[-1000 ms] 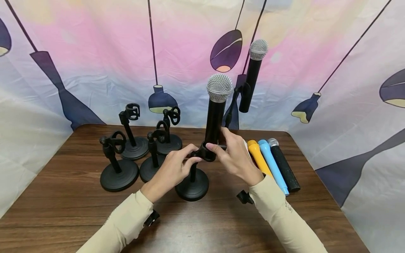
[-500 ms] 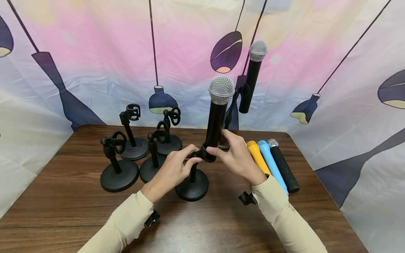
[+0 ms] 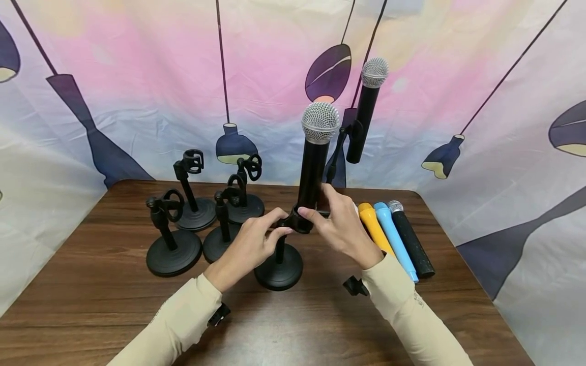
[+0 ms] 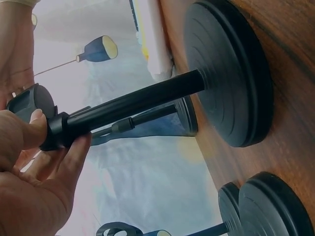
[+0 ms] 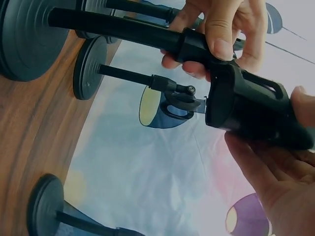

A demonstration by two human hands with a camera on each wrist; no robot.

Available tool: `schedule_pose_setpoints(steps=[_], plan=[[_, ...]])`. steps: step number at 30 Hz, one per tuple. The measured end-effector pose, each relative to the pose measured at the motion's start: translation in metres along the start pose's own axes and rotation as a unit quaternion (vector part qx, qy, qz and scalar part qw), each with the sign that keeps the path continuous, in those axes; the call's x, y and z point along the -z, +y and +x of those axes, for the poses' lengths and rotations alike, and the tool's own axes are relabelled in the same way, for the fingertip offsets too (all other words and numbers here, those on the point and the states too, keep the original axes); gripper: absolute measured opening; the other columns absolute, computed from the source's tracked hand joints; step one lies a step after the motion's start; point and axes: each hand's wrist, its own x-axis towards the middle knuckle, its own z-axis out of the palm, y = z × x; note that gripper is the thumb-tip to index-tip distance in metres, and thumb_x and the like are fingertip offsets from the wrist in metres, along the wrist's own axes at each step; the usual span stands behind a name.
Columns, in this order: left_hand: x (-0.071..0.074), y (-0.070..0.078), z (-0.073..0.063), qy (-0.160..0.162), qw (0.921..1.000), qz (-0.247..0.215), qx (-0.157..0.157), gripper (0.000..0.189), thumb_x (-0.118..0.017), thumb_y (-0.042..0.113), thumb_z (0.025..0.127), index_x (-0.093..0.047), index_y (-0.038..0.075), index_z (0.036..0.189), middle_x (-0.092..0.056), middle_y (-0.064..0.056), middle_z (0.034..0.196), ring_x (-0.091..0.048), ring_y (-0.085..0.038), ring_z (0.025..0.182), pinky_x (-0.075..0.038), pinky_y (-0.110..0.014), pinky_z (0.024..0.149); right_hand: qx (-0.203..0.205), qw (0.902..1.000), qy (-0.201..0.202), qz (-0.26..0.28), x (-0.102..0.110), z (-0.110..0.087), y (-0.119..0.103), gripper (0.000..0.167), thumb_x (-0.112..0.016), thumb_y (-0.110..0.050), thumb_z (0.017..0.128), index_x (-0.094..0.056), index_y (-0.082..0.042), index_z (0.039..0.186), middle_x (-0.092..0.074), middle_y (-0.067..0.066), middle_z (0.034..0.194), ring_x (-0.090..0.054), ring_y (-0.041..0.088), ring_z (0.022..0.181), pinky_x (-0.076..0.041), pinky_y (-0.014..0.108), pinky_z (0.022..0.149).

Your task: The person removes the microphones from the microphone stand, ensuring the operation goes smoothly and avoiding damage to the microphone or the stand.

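Observation:
In the head view a black microphone [image 3: 312, 170] with a silver mesh head stands nearly upright, its lower end inside the clip of a desk microphone stand [image 3: 279, 272]. My left hand [image 3: 247, 249] pinches the top of that stand beside the clip; the left wrist view shows thumb and fingers around the joint above the pole [image 4: 138, 101]. My right hand [image 3: 343, 229] holds the microphone's lower body, thumb in front near the clip. From the right wrist, the clip [image 5: 224, 96] is seen around the microphone's end. The base rests on the table.
Several black stands with bare clips, one with a round base [image 3: 174, 254], fill the left of the wooden table [image 3: 293, 335]. Behind, another microphone [image 3: 363, 117] sits on a stand. At right lie yellow [image 3: 376, 229], blue [image 3: 396, 241] and black microphones [image 3: 412, 244].
The microphone and my right hand dipped slightly, then rose again a little; the microphone leans slightly further right than a second ago. My left hand and the stand's base stay in place.

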Motion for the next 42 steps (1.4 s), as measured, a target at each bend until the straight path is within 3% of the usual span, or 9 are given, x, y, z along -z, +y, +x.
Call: schedule_pose_setpoints(steps=[6,12,18,22,26,30,36,42], plan=[[-0.0005,0.0004,-0.001,0.002,1.0,0.004,-0.003,0.016,-0.062,0.018,0.102,-0.064,0.01,0.116,-0.068,-0.002,0.081,-0.064,-0.01,0.066,-0.051,-0.028,0.062,-0.007,0.9979,-0.017,0.061,0.0004,-0.0032,0.0047,0.049,-0.08,-0.019,0.09,-0.058,-0.005,0.132,-0.068,0.005,0.112,-0.069,0.015,0.102,-0.056,0.034,0.089],[-0.0016,0.001,-0.0001,0.004,1.0,0.004,-0.001,0.016,-0.063,0.018,0.101,-0.064,0.01,0.115,-0.069,-0.002,0.083,-0.065,-0.012,0.067,-0.051,-0.028,0.062,0.004,0.9999,0.013,-0.009,-0.0027,-0.0029,0.0013,0.035,-0.076,-0.023,0.095,-0.062,-0.006,0.122,-0.07,0.003,0.103,-0.069,0.015,0.091,-0.057,0.035,0.078],[-0.0023,0.0007,0.0008,0.004,1.0,-0.006,-0.005,0.016,-0.064,0.019,0.101,-0.064,0.011,0.114,-0.071,-0.002,0.087,-0.068,-0.015,0.07,-0.051,-0.028,0.062,0.02,0.9987,0.021,-0.043,-0.0014,-0.0013,-0.0012,0.036,-0.07,-0.022,0.099,-0.056,0.001,0.124,-0.07,0.009,0.1,-0.068,0.017,0.08,-0.056,0.037,0.068],[-0.0014,0.0002,0.0005,0.007,0.9999,-0.008,-0.006,0.015,-0.064,0.019,0.1,-0.064,0.011,0.113,-0.07,-0.002,0.086,-0.067,-0.015,0.068,-0.051,-0.028,0.062,0.01,0.9998,0.003,-0.017,0.0005,0.0005,-0.0008,0.04,-0.07,-0.023,0.099,-0.054,0.001,0.127,-0.07,0.01,0.103,-0.069,0.018,0.086,-0.056,0.036,0.074],[-0.0015,-0.0008,0.0,0.007,1.0,-0.004,-0.005,0.015,-0.064,0.018,0.101,-0.064,0.011,0.114,-0.069,-0.002,0.084,-0.066,-0.014,0.067,-0.051,-0.028,0.062,-0.007,0.9985,-0.021,0.05,0.0029,-0.0001,0.0025,0.051,-0.075,-0.018,0.095,-0.051,-0.001,0.136,-0.068,0.009,0.112,-0.069,0.019,0.101,-0.056,0.038,0.087],[-0.0021,-0.0009,0.0001,0.007,1.0,-0.003,-0.002,0.015,-0.064,0.018,0.101,-0.064,0.011,0.114,-0.068,-0.002,0.083,-0.066,-0.013,0.067,-0.051,-0.028,0.062,-0.011,0.9951,-0.029,0.094,0.0038,-0.0028,0.0067,0.05,-0.078,-0.013,0.091,-0.056,-0.004,0.135,-0.068,0.008,0.115,-0.069,0.017,0.105,-0.056,0.036,0.09],[-0.0017,0.0005,0.0006,0.008,0.9999,-0.008,0.003,0.014,-0.065,0.017,0.1,-0.064,0.012,0.113,-0.067,0.0,0.082,-0.067,-0.013,0.069,-0.053,-0.028,0.063,0.026,0.9996,0.002,0.01,0.0007,-0.0032,0.0065,0.033,-0.074,-0.018,0.095,-0.062,-0.004,0.123,-0.07,0.006,0.105,-0.069,0.017,0.096,-0.056,0.035,0.082],[-0.0013,-0.0002,0.0007,0.004,1.0,-0.006,0.004,0.013,-0.064,0.017,0.101,-0.064,0.012,0.113,-0.068,0.002,0.084,-0.069,-0.014,0.071,-0.054,-0.027,0.065,0.025,0.9993,-0.002,-0.028,0.0013,-0.0019,0.0027,0.035,-0.069,-0.022,0.099,-0.059,-0.002,0.125,-0.071,0.007,0.106,-0.069,0.019,0.095,-0.055,0.038,0.078]])
